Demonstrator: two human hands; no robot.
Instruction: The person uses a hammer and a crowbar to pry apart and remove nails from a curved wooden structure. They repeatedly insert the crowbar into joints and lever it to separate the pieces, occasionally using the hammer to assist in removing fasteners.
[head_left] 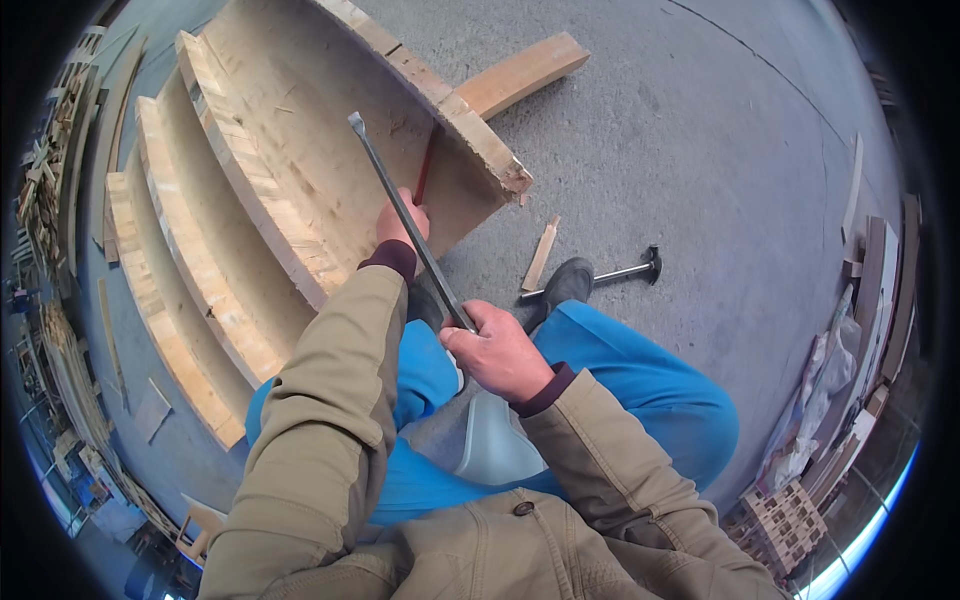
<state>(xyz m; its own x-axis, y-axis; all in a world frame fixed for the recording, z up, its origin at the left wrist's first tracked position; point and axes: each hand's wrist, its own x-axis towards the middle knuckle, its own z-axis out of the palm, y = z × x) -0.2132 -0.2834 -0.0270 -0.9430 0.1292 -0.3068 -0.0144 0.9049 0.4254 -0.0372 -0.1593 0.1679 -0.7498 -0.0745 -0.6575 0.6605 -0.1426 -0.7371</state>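
My right hand (500, 350) is closed around the lower end of a long dark metal pry bar (385, 180). The bar slants up and left, passing in front of my left hand (403, 220), and its flattened tip stands over a curved wooden form (290, 110). My left hand is closed at the form's inner face. From its fingers sticks a thin red rod (427, 165); its exact kind is unclear. Several curved ribs with rough, pale edges make up the form. Its near right end is chipped and splintered.
A timber block (525, 75) juts out behind the form. On the concrete floor lie a wood offcut (541, 255) and a hammer (605, 276) beside my shoe. A pale stool (497, 440) is between my legs. Scrap wood (60, 190) lines the left; boards and plastic sheeting (825, 370) lie right.
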